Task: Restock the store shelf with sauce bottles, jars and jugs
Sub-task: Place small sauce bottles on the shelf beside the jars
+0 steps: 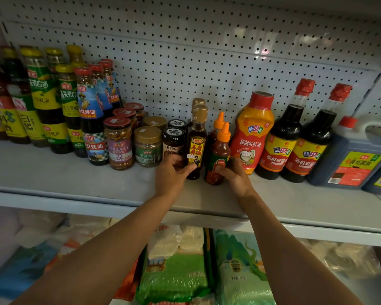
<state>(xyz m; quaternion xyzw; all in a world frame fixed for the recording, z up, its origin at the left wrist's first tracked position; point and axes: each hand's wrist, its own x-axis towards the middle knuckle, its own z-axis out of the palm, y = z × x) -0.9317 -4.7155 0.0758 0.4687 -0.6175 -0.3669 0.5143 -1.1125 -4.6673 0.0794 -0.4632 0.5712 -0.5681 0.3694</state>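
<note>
Where the two bare forearms reach up over the shelf [75, 172] edge, each hand has a grip on one item. Left hand [171, 175]: fingers curled round the base of the dark sesame-oil bottle [196, 148], thumb across its yellow label; bottle upright on the shelf, gold cap, dark brown contents. Right hand [234, 177]: fingers curled round the lower body of the chilli sauce bottle [218, 157]; orange nozzle cap, red contents, green and red label, standing just right of the oil bottle. A second of each stands directly behind.

Left of the hands: black-lidded jar [173, 140], gold-lidded jars [147, 146], red-lidded jars [118, 143] of chunky sauce. Farther left: rows of tall oyster sauce bottles [91, 115] with red or yellow caps.

Right: red and yellow squeeze bottle [252, 133], two dark soy sauce bottles [283, 130], then a blue-tinted jug [352, 159] with a white handle.

Far: white pegboard [207, 51] backing.
</note>
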